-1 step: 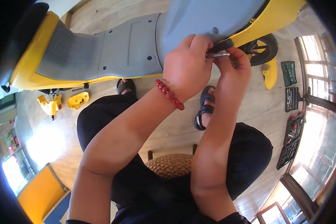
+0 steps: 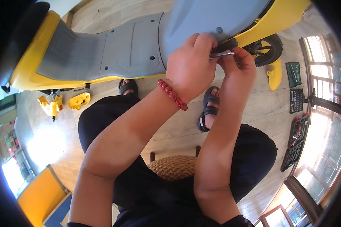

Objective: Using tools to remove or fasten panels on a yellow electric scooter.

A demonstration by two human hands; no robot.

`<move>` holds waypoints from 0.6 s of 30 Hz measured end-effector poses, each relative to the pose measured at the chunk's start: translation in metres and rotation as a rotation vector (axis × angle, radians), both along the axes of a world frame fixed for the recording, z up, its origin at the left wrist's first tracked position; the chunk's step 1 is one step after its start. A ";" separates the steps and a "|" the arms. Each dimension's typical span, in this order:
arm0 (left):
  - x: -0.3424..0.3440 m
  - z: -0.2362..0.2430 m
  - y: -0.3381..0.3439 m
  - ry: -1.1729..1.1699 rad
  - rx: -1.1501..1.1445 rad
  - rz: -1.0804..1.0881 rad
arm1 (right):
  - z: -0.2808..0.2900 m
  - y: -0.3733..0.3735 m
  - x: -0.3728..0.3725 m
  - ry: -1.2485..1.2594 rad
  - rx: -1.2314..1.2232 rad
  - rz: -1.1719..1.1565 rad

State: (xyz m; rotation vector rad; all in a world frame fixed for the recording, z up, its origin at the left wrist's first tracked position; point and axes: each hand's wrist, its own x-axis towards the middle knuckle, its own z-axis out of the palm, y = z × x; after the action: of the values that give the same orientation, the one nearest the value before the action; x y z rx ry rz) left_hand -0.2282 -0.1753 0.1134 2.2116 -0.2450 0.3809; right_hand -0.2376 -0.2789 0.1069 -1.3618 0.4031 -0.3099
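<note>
Both my hands meet at the side of a yellow and grey scooter (image 2: 130, 49). My left hand (image 2: 191, 62), below a red bead bracelet (image 2: 172, 94), is closed around a tool with a slim metal shaft (image 2: 222, 54); the fist hides its grip. Pointing right, the shaft reaches toward my right hand (image 2: 236, 62). Thumb and fingers of that hand are pinched by the shaft's tip; anything small between them is hidden. Just above the shaft is a dark, rounded piece (image 2: 225, 45), and I cannot tell what it belongs to.
Yellow plastic parts (image 2: 78, 101) lie on the floor at left, and a yellow piece (image 2: 274, 75) lies near the black wheel (image 2: 271, 51). Opened tool cases (image 2: 296, 100) line the right side. Beneath me is a woven stool (image 2: 172, 167); an orange panel (image 2: 41, 195) stands lower left.
Hardly anything differs: both hands and the metal shaft have shifted very slightly to the right.
</note>
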 end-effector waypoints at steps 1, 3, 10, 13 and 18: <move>0.000 0.001 0.002 -0.001 -0.007 0.001 | 0.001 0.000 0.000 0.001 0.035 0.001; 0.002 0.002 0.005 0.008 -0.034 -0.051 | 0.000 0.001 0.002 -0.001 0.068 -0.002; 0.010 -0.001 0.011 0.021 -0.059 -0.038 | -0.007 -0.002 0.004 -0.051 0.012 0.047; 0.011 0.002 0.009 0.089 -0.024 -0.052 | -0.013 -0.007 0.005 -0.053 -0.072 0.041; 0.014 0.003 0.013 0.068 0.051 -0.095 | -0.020 -0.003 0.009 -0.076 -0.094 0.020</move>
State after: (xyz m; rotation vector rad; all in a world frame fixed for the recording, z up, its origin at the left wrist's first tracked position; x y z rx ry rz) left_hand -0.2147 -0.1622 0.1166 2.2491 -0.3246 0.2503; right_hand -0.2289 -0.2823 0.0872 -1.4401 0.3147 -0.3662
